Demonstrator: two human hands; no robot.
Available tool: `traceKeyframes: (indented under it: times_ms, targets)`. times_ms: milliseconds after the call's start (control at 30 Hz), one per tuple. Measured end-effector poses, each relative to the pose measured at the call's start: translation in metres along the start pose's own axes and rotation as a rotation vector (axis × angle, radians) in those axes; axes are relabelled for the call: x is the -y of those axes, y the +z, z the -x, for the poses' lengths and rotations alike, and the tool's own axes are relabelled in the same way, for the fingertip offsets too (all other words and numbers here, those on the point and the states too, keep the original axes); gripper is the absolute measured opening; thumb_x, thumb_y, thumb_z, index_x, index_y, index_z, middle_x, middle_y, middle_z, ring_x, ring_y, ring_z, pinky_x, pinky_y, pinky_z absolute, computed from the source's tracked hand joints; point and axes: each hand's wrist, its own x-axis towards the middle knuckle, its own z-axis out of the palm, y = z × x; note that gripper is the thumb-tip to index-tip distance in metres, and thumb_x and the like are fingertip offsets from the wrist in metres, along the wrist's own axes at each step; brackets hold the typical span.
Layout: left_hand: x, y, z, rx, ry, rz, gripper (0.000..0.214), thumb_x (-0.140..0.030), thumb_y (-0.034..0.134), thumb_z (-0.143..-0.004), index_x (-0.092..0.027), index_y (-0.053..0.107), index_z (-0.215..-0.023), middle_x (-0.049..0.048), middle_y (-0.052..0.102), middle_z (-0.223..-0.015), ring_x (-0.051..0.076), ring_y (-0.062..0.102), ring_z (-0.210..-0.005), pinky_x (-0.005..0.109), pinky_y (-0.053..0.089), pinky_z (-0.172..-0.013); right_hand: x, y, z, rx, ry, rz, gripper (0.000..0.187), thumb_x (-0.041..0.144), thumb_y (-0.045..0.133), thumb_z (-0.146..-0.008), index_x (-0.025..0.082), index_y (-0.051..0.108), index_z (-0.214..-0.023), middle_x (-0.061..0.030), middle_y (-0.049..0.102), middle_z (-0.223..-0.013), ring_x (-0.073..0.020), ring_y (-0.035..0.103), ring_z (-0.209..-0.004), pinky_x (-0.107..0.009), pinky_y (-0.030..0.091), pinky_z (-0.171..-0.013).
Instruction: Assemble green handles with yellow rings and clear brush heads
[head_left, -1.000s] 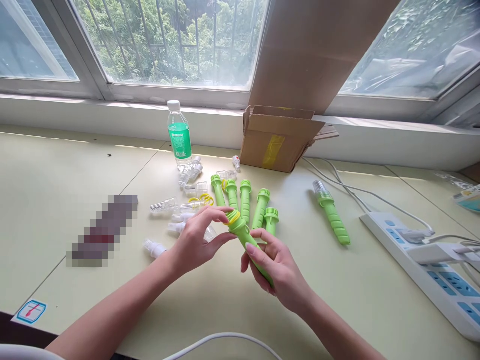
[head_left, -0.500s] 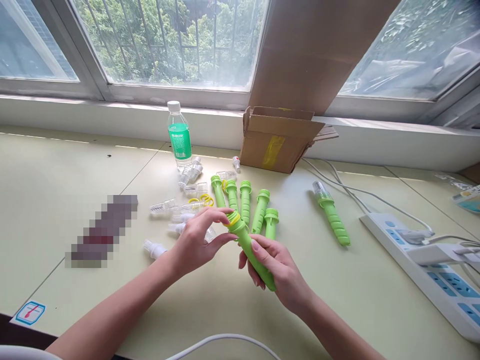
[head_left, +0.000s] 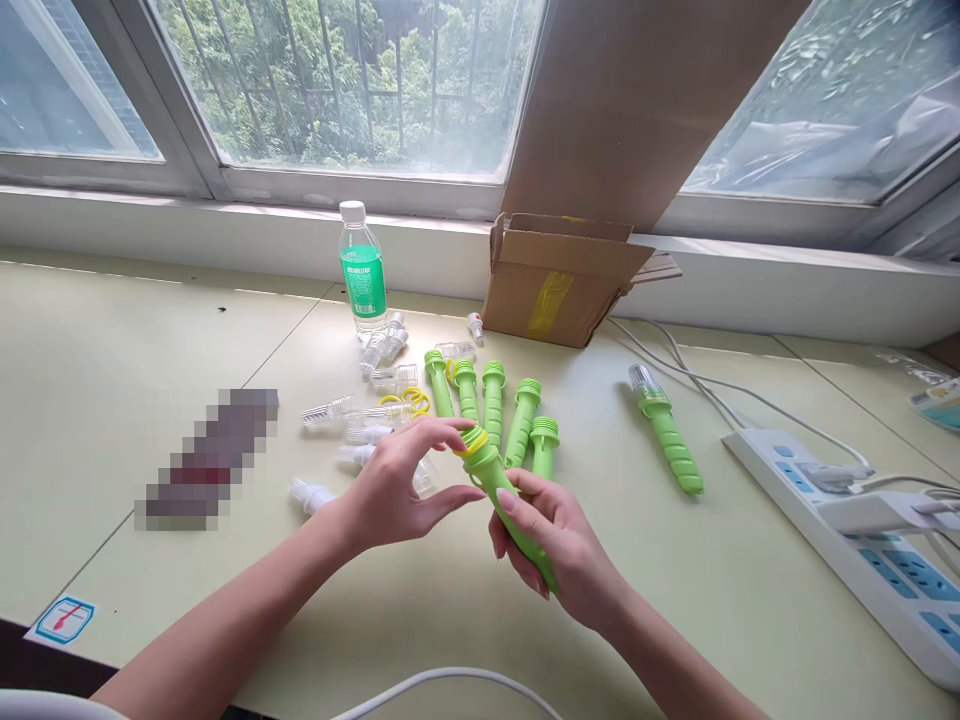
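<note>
In my right hand (head_left: 559, 545) is a green plastic handle (head_left: 491, 475), tilted with its threaded end up and to the left. A yellow rubber ring (head_left: 474, 440) sits around its neck below the threads. My left hand (head_left: 401, 480) touches the ring with its fingertips; its thumb is apart from them, close to the handle's side. Just beyond stand or lean several more green handles (head_left: 523, 420) with bare threaded tops. To their left lie loose yellow rings (head_left: 412, 402), clear plastic caps (head_left: 330, 411) and white-ended pieces (head_left: 309, 496), some partly hidden by my left hand.
A bottle with a green label (head_left: 364, 285) and an open cardboard box (head_left: 566, 285) stand near the window. At right are a green handle with a clear cap (head_left: 667, 435), a white power strip (head_left: 847, 520) and cables (head_left: 697, 375). A blurred dark item (head_left: 214, 455) lies at left.
My left thumb has moved down and away from the handle's neck, widening the gap to the fingers. The handle has shifted slightly right and down in my right hand.
</note>
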Motion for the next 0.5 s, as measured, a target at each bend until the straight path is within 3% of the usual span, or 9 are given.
traceKeyframes:
  times_ms: [67, 233, 500]
  targets:
    - [0.0005, 0.0013, 0.0006, 0.027, -0.02, 0.006, 0.042, -0.024, 0.074, -0.073, -0.019, 0.048, -0.105, 0.0129, 0.063, -0.117, 0.024, 0.06, -0.113, 0.036, 0.054, -0.086, 0.0001, 0.0001, 0.0005, -0.02, 0.016, 0.0, 0.027, 0.041, 0.057, -0.089, 0.02, 0.047, -0.101, 0.0035, 0.061, -0.061, -0.0024, 0.033, -0.031, -0.015, 0.023, -0.032]
    - [0.0047, 0.0061, 0.0024, -0.038, -0.014, -0.015, 0.023, -0.012, 0.062, -0.083, -0.019, 0.049, -0.099, 0.0095, 0.067, -0.107, 0.02, 0.062, -0.111, 0.034, 0.053, -0.09, -0.0001, -0.0009, 0.0008, -0.013, 0.03, -0.015, 0.028, 0.041, 0.058, -0.088, 0.021, 0.044, -0.101, 0.0037, 0.062, -0.061, -0.0028, 0.035, -0.03, -0.014, 0.023, -0.03]
    - [0.0035, 0.0047, 0.0014, -0.085, 0.02, -0.034, 0.023, -0.013, 0.066, -0.08, -0.019, 0.053, -0.099, 0.0093, 0.068, -0.109, 0.019, 0.065, -0.105, 0.034, 0.055, -0.089, 0.0026, -0.0032, 0.0004, 0.017, -0.053, -0.021, 0.024, 0.04, 0.055, -0.09, 0.017, 0.056, -0.098, -0.0004, 0.06, -0.073, -0.004, 0.044, -0.038, -0.017, 0.03, -0.034]
